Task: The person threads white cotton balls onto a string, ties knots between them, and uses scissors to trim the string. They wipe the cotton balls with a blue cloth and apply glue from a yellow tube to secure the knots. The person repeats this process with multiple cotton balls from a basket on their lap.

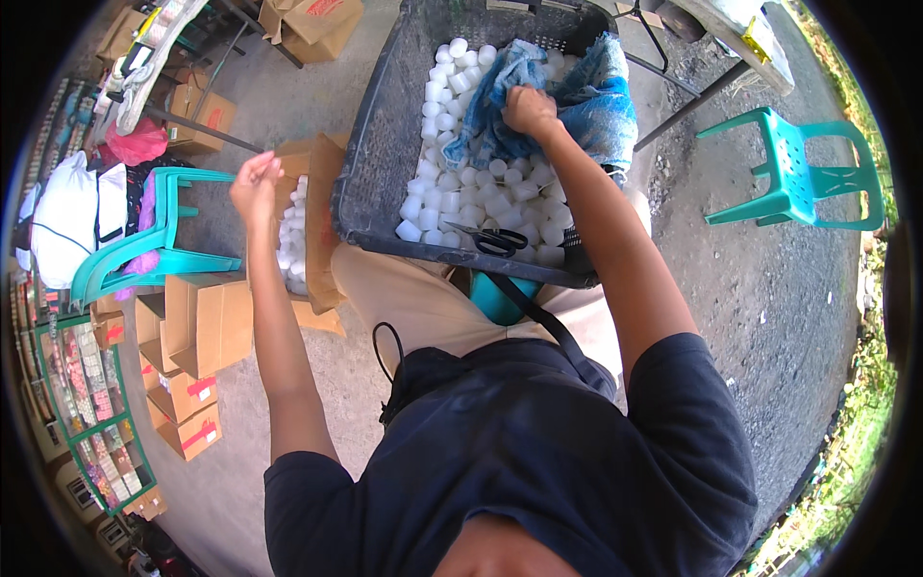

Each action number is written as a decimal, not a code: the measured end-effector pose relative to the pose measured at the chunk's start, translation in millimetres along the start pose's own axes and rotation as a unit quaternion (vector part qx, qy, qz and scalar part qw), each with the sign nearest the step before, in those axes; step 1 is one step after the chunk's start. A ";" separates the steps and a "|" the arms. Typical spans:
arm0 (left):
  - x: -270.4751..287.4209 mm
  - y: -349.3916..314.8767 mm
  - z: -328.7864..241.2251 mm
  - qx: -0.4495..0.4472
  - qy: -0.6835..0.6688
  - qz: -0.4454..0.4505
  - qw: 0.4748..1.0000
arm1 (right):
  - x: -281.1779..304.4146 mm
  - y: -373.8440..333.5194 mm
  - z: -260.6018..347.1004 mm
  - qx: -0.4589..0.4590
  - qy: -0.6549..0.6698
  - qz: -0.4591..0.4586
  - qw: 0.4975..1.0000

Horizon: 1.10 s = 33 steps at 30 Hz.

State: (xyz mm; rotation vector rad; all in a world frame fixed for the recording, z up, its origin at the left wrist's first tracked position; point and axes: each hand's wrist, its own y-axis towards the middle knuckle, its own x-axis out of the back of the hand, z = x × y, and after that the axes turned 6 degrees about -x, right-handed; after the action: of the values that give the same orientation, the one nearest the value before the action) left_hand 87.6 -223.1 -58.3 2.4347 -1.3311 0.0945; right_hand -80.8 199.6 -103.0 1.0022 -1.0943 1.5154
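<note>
A large black plastic crate (358,163) in front of me holds many small white plastic cylinders (435,197), like little cups or caps. My right hand (529,111) is closed on a crumpled blue-and-white cloth (596,101) that lies over the cylinders and the crate's right rim. Black-handled scissors (498,242) rest on the cylinders near the crate's front edge. Left of the crate, my left hand (254,188) is raised beside an open cardboard box (327,207) with more white cylinders in it. Its fingers are loosely bent, and nothing shows in them.
Stacked cardboard boxes (207,327) and a green plastic chair (168,231) loaded with bags stand at left. Another green chair (798,173) is on the right. Table legs (692,106) and a table (745,38) reach in from the far right. A shelf (96,413) stands far left.
</note>
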 end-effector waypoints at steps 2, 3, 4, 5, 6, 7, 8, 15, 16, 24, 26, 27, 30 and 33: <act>-63.5 -6.2 -72.1 -0.060 0.009 0.139 0.988 | 14.0 3.6 9.0 -0.012 0.278 -0.011 0.960; -101.2 -16.4 -102.0 -0.069 0.013 0.217 0.974 | 26.7 9.3 11.4 -0.048 0.588 0.036 0.806; -128.0 -23.6 -114.8 -0.049 0.051 0.321 0.945 | 49.1 11.0 12.0 -0.041 0.763 0.151 0.627; -156.8 -33.2 -120.6 -0.021 0.059 0.413 0.909 | 62.4 11.3 8.1 -0.034 0.866 0.155 0.474; -180.8 -45.3 -113.2 -0.064 0.120 0.475 0.869 | 89.4 -7.3 13.3 0.028 0.918 0.243 0.312; -206.4 -56.8 -101.5 -0.112 0.175 0.539 0.816 | 113.5 -27.1 11.9 0.089 0.936 0.311 0.140; -242.3 -62.7 -96.3 -0.163 0.249 0.585 0.755 | 92.0 1.7 -22.5 0.105 0.958 0.184 0.196; -303.8 -103.6 -0.6 -0.272 0.450 0.627 0.575 | 53.6 6.8 -2.0 0.044 0.730 0.010 0.682; -306.7 -104.7 3.7 -0.301 0.434 0.616 0.585 | 57.2 9.2 -13.5 0.043 0.558 -0.056 0.827; -276.0 -33.2 -52.0 0.147 0.065 0.460 0.873 | 36.1 25.4 -46.7 0.141 0.710 0.093 0.684; -255.4 -8.4 -88.7 0.209 -0.139 0.386 0.888 | 35.0 24.1 -34.5 0.130 0.709 0.215 0.659; -246.3 -4.5 -98.5 0.211 -0.197 0.357 0.888 | 34.6 15.1 -22.2 0.155 0.668 0.222 0.693; -237.7 -7.3 -96.1 0.201 -0.250 0.333 0.887 | 33.6 -14.3 21.0 0.272 0.579 0.147 0.754; -240.9 -19.9 -94.8 0.191 -0.296 0.329 0.876 | 54.7 -25.4 40.9 0.184 0.682 0.165 0.688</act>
State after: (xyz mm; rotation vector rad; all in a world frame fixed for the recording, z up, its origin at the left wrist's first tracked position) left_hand -18.5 12.4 -30.7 2.2564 -2.6019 -0.2657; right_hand -62.9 176.2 -36.3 -0.3088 0.1721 2.1469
